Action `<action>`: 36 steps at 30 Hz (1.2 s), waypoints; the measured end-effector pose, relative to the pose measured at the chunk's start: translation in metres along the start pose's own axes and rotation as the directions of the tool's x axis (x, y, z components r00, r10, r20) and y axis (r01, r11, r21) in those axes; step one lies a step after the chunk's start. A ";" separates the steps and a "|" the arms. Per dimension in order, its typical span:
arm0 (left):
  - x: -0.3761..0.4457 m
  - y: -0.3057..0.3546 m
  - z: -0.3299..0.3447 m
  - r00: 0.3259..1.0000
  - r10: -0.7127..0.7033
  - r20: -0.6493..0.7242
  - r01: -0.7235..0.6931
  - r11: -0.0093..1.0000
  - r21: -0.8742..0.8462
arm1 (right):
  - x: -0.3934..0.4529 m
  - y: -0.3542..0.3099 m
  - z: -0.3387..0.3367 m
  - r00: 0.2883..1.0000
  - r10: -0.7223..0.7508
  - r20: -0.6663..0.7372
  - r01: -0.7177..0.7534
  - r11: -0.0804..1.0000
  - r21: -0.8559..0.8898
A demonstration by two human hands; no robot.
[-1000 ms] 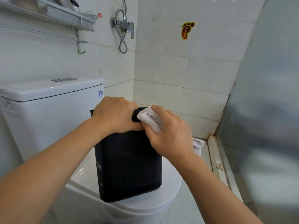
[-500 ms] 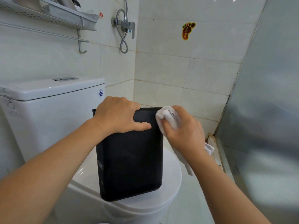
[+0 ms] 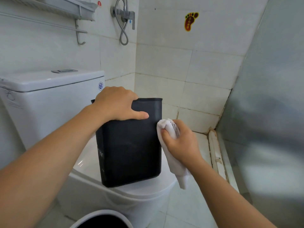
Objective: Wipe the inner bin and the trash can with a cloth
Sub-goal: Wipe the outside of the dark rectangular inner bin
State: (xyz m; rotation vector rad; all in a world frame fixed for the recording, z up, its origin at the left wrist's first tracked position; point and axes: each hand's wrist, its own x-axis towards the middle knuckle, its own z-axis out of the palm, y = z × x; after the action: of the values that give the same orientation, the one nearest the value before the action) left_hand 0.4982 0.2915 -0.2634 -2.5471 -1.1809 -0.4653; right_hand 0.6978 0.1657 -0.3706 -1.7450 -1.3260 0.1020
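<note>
A black inner bin (image 3: 130, 148) stands upright on the closed toilet lid (image 3: 148, 186). My left hand (image 3: 115, 104) grips its top rim, fingers over the far side and thumb along the near face. My right hand (image 3: 179, 142) holds a bunched white cloth (image 3: 166, 129) against the bin's right edge, below the rim. The cloth's loose end hangs down past the bin's base. The white rim of the trash can (image 3: 102, 214) shows at the bottom edge, with a dark opening.
The white toilet tank (image 3: 49, 99) stands to the left, close behind the bin. A wall shelf (image 3: 65, 7) and a shower valve with hose (image 3: 123, 18) hang above. A frosted glass panel (image 3: 263, 112) closes off the right, with a raised floor sill (image 3: 215, 153) at its foot.
My right hand has slid the cloth from the bin's top rim to the right corner and then down its right edge. The view has tilted down, bringing the trash can's rim into sight.
</note>
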 end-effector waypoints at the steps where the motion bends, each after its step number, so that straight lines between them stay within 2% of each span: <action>1: 0.003 0.000 -0.002 1.000 0.004 0.017 -0.004 1.000 -0.002 | -0.001 0.003 -0.003 1.000 0.006 0.026 -0.007 1.000 0.018; 4: 0.010 0.011 -0.005 1.000 0.011 0.023 -0.011 1.000 -0.007 | -0.005 0.007 -0.010 0.998 0.008 0.063 -0.010 1.000 0.024; 10: 0.025 0.058 0.010 0.992 0.066 -0.107 -0.073 0.996 -0.059 | -0.008 0.012 -0.012 0.996 0.010 0.089 -0.013 0.999 0.038; 16: 0.028 0.031 0.007 0.985 0.035 -0.167 -0.071 0.974 -0.214 | -0.002 0.005 -0.034 0.999 0.011 -0.036 -0.007 0.994 0.110; 18: 0.026 0.017 0.006 0.984 0.042 -0.175 -0.095 0.946 -0.311 | -0.003 -0.001 -0.036 0.997 -0.034 -0.071 0.044 0.988 0.146; 21: 0.021 0.001 0.006 0.983 0.061 -0.171 -0.146 0.826 -0.545 | -0.003 -0.014 -0.035 0.984 -0.140 -0.109 0.154 0.978 0.140; 23: 0.018 -0.002 0.005 0.982 0.076 -0.170 -0.167 0.764 -0.623 | -0.002 -0.026 -0.034 0.970 -0.202 -0.132 0.218 0.968 0.122; 27: 0.013 -0.008 0.004 0.975 0.112 -0.189 -0.211 0.720 -0.661 | 0.003 -0.050 -0.028 0.922 -0.345 -0.173 0.352 0.936 0.011; 33: 0.006 -0.018 -0.004 0.977 0.079 -0.197 -0.200 0.651 -0.732 | 0.013 -0.071 -0.025 0.872 -0.419 -0.254 0.427 0.904 -0.026; 36: 0.005 -0.018 -0.003 0.982 0.080 -0.173 -0.184 0.641 -0.746 | 0.017 -0.073 -0.022 0.868 -0.447 -0.218 0.439 0.894 -0.086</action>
State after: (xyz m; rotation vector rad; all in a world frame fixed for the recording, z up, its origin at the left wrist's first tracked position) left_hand 0.4864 0.3047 -0.2563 -3.1869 -0.8302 -1.3066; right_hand 0.6639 0.1659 -0.2999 -1.3854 -1.5204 -0.3780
